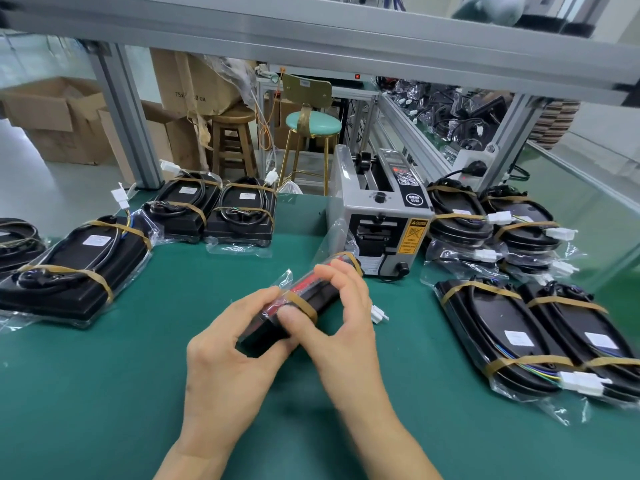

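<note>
Unit point(320, 295) between left hand point(225, 351), right hand point(349, 327)

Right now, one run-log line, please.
left hand: holds bagged unit | right hand: thumb on brown band | behind: tape dispenser

Between my hands the bagged unit point(311, 299); behind it the tape machine point(381, 216), more bagged units point(74, 268) lying left and right.

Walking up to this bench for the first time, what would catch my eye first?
Both hands, left hand and right hand, grip a black unit in a clear plastic bag at the centre, above the green mat. Right behind it stands a grey box-shaped machine with a yellow caution label. Similar bagged black units lie to the left and right.
</note>
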`<state>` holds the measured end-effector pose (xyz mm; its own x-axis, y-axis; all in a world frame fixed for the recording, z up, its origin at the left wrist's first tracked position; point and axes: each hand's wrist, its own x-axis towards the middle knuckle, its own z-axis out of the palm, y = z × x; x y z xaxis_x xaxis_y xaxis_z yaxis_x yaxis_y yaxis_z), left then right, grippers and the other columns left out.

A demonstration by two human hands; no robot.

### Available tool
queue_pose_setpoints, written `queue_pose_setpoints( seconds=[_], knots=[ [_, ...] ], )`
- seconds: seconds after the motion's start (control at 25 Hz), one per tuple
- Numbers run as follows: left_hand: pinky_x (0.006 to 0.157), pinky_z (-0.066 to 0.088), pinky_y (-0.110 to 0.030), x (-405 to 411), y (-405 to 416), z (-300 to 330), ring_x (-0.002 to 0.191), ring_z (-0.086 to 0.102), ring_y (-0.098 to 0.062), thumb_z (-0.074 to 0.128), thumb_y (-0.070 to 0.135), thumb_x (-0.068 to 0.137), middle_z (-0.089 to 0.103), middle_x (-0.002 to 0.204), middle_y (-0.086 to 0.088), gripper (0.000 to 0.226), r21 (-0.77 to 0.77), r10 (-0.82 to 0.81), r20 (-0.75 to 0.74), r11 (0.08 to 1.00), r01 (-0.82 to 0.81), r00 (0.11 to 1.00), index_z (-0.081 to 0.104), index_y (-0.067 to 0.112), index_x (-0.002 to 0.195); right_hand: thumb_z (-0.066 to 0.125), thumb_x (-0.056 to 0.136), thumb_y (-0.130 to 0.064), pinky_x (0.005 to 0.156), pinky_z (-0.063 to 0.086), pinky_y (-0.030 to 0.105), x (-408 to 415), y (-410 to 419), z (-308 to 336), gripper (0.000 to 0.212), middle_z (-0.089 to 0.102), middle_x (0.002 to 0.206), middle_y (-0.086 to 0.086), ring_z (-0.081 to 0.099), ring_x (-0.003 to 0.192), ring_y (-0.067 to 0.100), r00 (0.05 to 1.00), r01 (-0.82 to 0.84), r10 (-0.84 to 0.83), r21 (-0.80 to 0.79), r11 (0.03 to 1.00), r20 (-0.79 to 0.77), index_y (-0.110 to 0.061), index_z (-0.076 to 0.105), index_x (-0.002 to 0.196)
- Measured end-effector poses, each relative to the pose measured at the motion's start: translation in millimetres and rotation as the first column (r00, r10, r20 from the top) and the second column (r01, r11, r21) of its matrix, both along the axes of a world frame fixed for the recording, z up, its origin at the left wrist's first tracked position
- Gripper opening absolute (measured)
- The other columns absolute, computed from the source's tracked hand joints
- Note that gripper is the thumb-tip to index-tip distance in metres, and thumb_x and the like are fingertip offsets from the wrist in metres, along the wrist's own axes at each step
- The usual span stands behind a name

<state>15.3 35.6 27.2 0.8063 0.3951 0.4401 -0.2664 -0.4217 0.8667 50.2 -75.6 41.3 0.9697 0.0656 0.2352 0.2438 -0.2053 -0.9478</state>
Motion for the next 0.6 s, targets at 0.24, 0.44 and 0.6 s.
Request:
queue_pose_setpoints(
  seconds=[0.24, 0.44, 0.6],
  knots=[
    [0.091, 0.042, -0.008, 1, 7, -1, 0.098, 0.063, 0.001, 0.087, 0.000, 0.054, 0.070, 0.104, 0.017, 0.060, 0.092, -0.045, 0.016, 0.995, 0.044, 0.999, 0.069, 0.024, 0.106, 0.077, 0.068, -0.037, 0.109, 0.019, 0.030, 17, -2, 7, 0.035, 0.042, 0.115, -0.029, 0.034, 0.120, -0.010, 0.999, 0.051, -0.049, -0.101, 0.994, 0.015, -0.042, 0.057, 0.096],
    [0.096, 0.047, -0.024, -1, 51, -3, 0.102, 0.065, -0.010, 0.083, -0.001, 0.054, 0.071, 0.109, 0.009, 0.073, -0.154, -0.083, 0.047, 0.984, 0.089, 0.995, 0.065, 0.037, 0.113, 0.072, 0.079, -0.033, 0.116, 0.011, 0.025, 45, -50, 7, 0.048, 0.036, 0.139, -0.031, 0.025, 0.131, -0.017, 0.985, -0.170, 0.171, -0.252, 0.953, -0.019, -0.048, 0.051, 0.119],
    [0.102, 0.041, -0.021, -3, 66, 4, 0.113, 0.060, -0.012, 0.079, -0.012, 0.058, 0.068, 0.116, 0.009, 0.080, -0.128, -0.146, -0.050, 0.982, 0.139, 0.988, 0.062, 0.040, 0.117, 0.074, 0.080, -0.026, 0.109, 0.028, 0.019, 60, -61, -1, 0.058, 0.053, 0.133, -0.025, 0.042, 0.127, -0.010, 0.943, -0.325, 0.313, -0.111, 0.939, -0.114, -0.038, 0.050, 0.132]
  ],
)
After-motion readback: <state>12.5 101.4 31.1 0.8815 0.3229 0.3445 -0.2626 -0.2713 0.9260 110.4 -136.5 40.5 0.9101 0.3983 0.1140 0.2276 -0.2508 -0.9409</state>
